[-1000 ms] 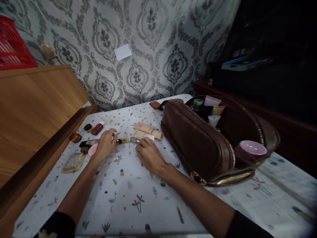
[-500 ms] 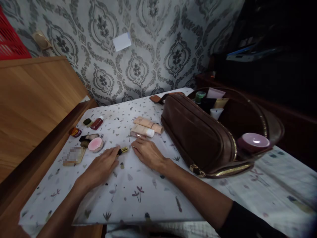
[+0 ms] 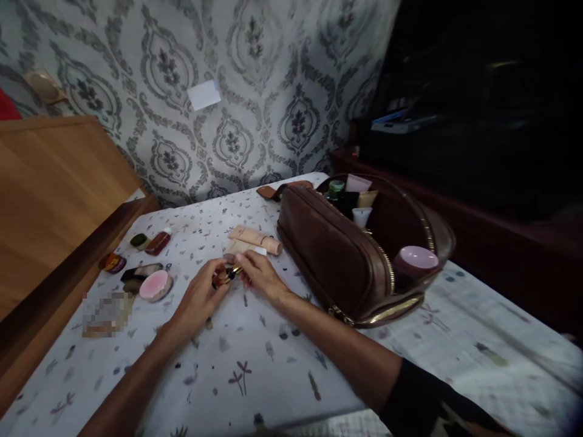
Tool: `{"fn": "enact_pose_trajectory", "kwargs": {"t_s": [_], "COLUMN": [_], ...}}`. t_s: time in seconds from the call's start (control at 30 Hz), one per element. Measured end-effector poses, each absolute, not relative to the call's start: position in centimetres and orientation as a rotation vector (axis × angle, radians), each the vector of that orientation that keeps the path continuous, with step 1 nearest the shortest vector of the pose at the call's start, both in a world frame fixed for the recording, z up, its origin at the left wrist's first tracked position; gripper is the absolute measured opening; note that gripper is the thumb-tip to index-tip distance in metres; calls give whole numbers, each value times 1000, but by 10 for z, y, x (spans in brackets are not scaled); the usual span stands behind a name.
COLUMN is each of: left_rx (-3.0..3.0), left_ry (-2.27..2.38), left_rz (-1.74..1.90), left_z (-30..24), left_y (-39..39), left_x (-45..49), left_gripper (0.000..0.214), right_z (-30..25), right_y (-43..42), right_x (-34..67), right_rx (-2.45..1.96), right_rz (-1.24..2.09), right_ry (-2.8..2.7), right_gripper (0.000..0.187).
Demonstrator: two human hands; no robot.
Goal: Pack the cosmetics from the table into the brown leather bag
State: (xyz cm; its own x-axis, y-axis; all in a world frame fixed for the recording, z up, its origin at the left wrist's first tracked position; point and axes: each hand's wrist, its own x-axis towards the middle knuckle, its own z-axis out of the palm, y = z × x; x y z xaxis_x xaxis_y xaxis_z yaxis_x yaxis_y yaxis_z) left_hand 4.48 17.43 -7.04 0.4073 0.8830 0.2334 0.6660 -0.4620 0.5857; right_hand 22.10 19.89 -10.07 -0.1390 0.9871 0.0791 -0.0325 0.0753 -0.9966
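Note:
My left hand [image 3: 199, 298] is closed around a small dark amber bottle [image 3: 223, 278] with a gold end, just above the patterned cloth. The fingertips of my right hand [image 3: 260, 276] pinch that gold end. The bottle's lower part is hidden by my left fingers. Just behind my right hand lie a peach tube [image 3: 255, 238] and a cream tube [image 3: 235, 247], which my fingers partly cover. Left of my left hand is a round pink-topped container [image 3: 155, 285].
An open brown leather bag [image 3: 328, 249] stands at the right, with tubes and a pink-lidded jar [image 3: 418, 258] in it. At the left are a red bottle [image 3: 158, 242], a dark-lidded jar [image 3: 139, 241], an orange-purple jar [image 3: 112, 263] and a blurred flat item [image 3: 107, 314].
My right hand has come to the gold end and closed on it. The bottle, mostly covered before, now shows between my hands. The whole view has shifted as my head turned.

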Motion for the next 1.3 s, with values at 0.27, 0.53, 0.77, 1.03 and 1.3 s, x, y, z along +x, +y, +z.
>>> {"fn": "enact_pose_trajectory", "kwargs": {"t_s": [0.27, 0.53, 0.77, 1.03, 1.3], "left_rx": [1896, 1815, 1368, 1101, 1187], "left_ry": [1310, 1318, 1350, 1243, 1141], "left_rz": [897, 967, 936, 934, 1003], "left_z": [-87, -79, -99, -94, -82], "left_y": [189, 195, 196, 197, 184], "left_x": [54, 72, 61, 60, 74], "left_gripper": [45, 59, 64, 72, 61], "right_z": [-100, -96, -88, -91, -101], "right_y": [198, 199, 186, 186, 201], "right_x": [219, 221, 228, 228, 227], "right_rx": [-1082, -1124, -1112, -1085, -1002], "right_rz": [1133, 1173, 899, 838, 1159], "right_ry": [-1210, -1088, -1367, -1414, -1168], "right_gripper": [30, 32, 26, 16, 18]}}
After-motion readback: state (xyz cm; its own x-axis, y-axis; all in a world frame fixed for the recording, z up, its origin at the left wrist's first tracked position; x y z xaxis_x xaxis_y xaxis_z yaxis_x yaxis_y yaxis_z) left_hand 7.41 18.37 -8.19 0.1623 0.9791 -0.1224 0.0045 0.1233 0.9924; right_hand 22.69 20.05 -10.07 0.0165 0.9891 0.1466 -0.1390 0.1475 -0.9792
